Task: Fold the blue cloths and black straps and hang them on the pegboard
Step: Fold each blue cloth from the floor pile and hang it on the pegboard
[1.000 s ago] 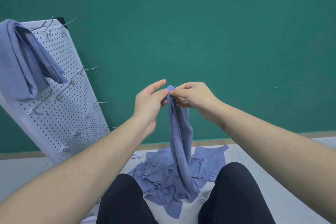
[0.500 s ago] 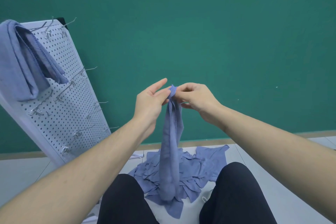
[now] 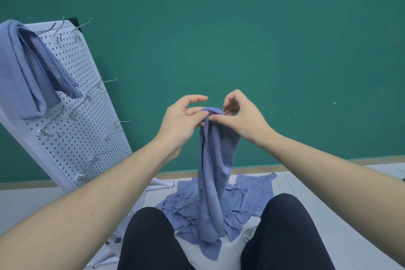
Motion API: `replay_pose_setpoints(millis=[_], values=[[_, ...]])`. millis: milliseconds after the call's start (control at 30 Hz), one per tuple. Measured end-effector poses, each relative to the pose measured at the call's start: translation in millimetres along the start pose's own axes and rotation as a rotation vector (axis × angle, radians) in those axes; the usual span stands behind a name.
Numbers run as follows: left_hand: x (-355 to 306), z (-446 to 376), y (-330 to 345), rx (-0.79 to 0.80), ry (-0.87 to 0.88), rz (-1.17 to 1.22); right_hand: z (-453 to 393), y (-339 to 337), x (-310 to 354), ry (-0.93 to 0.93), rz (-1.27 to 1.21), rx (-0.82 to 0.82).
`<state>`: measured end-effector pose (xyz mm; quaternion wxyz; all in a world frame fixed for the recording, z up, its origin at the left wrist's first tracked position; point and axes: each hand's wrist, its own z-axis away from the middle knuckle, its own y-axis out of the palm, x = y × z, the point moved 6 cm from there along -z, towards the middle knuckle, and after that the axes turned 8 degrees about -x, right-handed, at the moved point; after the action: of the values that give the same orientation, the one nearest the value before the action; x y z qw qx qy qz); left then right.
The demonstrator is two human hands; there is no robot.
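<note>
A blue cloth (image 3: 213,173) hangs in a long loose drape between my knees. My left hand (image 3: 183,117) and my right hand (image 3: 240,114) pinch its top edge side by side at chest height. Its lower end reaches the pile of blue cloths (image 3: 247,201) on the floor. The white pegboard (image 3: 87,120) leans at the left with several metal hooks. A folded blue cloth (image 3: 26,68) hangs over its top left hooks. No black straps are in view.
A green wall (image 3: 263,50) stands close behind, with a wooden skirting strip at its foot. The floor is pale tile. My black-trousered knees (image 3: 285,237) frame the cloth pile. The pegboard's white foot (image 3: 160,184) juts toward the pile.
Both hands have spread slightly apart along the cloth's top edge, opening a short fold between them. The hanging cloth has swung and widened a little.
</note>
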<state>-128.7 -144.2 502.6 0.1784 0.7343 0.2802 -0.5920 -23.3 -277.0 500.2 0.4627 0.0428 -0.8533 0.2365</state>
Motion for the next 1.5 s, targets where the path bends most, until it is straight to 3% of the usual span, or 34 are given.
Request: replay_pose_setpoints(millis=[233,367,500,633,733,900,1000,1067,1300,1433,1500], values=[[-3.2,-4.1,-6.3,-0.047,0.023,0.081,7.4,-9.8,-9.2,-0.362,0.232,0.167],[-4.6,-10.0,-16.2,-0.070,0.043,0.044,10.1,-21.7,-17.3,-0.275,0.346,0.329],[2.6,-10.8,-24.9,-0.076,0.088,-0.200,1.3,-41.6,-4.7,-0.315,0.455,0.279],[2.1,-8.6,-22.6,-0.028,0.172,-0.421,-2.2,-39.4,7.7,-0.219,0.277,0.241],[-2.7,-8.2,-21.0,-0.008,0.218,-0.456,-2.9,-32.4,8.5,-0.027,0.022,0.242],[-8.8,-3.7,-27.0,-0.022,0.250,-0.333,-0.2,-25.9,0.8,0.384,-0.272,0.375],[-8.8,-1.5,-28.5,-0.011,0.267,-0.236,2.1,-22.7,-3.8,0.519,-0.418,0.412],[-6.6,-1.0,-27.8,0.000,0.235,-0.163,0.2,-23.0,-4.4,0.515,-0.478,0.361],[-1.7,-1.4,-22.5,-0.057,0.144,0.008,-1.8,-24.6,5.9,0.302,-0.325,0.240],[14.5,-2.8,-20.2,-0.035,-0.103,0.349,-1.2,-18.6,15.0,0.328,-0.441,0.202],[27.0,-1.8,-15.6,0.008,-0.207,0.405,-0.9,-13.5,20.3,0.325,-0.448,0.197]])
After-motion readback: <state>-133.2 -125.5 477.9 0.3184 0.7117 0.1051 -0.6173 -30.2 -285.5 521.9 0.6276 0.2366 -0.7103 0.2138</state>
